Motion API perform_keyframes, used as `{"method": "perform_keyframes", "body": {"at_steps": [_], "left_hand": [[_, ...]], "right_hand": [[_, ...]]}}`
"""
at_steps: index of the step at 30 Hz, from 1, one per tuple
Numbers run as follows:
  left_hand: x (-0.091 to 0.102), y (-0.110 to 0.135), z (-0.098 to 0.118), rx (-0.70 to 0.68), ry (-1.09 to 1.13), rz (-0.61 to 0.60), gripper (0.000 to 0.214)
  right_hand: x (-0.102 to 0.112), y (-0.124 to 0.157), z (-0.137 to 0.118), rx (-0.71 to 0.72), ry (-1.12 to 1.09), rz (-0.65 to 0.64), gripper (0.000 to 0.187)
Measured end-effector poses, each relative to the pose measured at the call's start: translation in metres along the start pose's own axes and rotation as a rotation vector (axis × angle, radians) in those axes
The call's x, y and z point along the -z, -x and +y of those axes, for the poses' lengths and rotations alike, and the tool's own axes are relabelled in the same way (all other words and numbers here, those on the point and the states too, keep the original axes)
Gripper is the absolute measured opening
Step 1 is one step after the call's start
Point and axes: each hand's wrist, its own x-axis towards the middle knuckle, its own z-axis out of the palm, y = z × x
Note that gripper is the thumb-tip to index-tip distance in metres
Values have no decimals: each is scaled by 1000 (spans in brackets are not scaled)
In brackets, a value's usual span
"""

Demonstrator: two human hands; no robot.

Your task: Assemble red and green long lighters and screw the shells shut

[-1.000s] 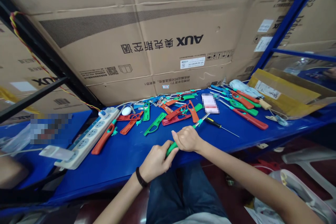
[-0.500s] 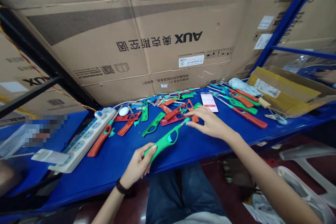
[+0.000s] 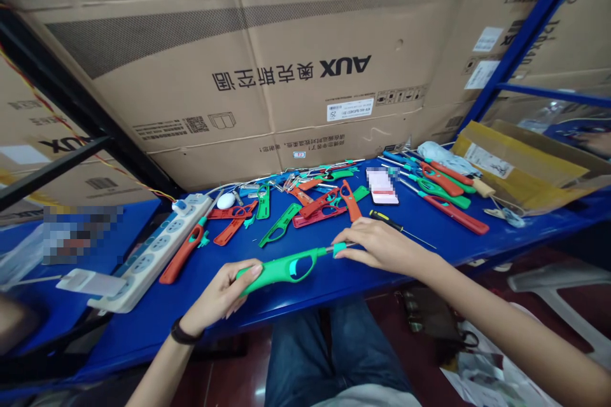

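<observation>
By front edge of counter (image 3: 157, 324), near-parallel lengthwise: green lighter (image 3: 277, 271), tube (image 3: 327, 250) rightward; gripped in left fingers (image 3: 251, 275), collar (image 3: 339, 248) pinched in right fingers (image 3: 354, 236).

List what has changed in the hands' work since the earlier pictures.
The right hand, first closed around the green lighter, let go, moved out to its metal rod and now has its fingers on the teal piece there. The left hand kept its hold and moved left; the lighter swung to a flatter slant. The phone, power strip and screwdriver stayed put.
</observation>
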Motion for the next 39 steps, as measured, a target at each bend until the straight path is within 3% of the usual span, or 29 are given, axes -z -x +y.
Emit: {"method": "perform_keyframes", "body": {"at_steps": [11,17,24,29,33,39], "left_hand": [[-20,7,16,49,91,-42,46],[-26,13,19,69,114,-26,44],[-38,15,9,-26,74,21,42],[-27,16,13,-195,-263,55,35],[-11,17,11,-278,-490,87,31],[-10,27,9,-410,-710,173,26]], "right_hand": [[-2,8,-15,257,99,230,27],[-9,11,-16,266,40,264,23],[1,10,-13,232,-59,150,25],[9,9,-13,101,-175,38,31],[18,4,-17,-29,-86,-117,30],[27,3,-22,9,-227,-300,27]]}}
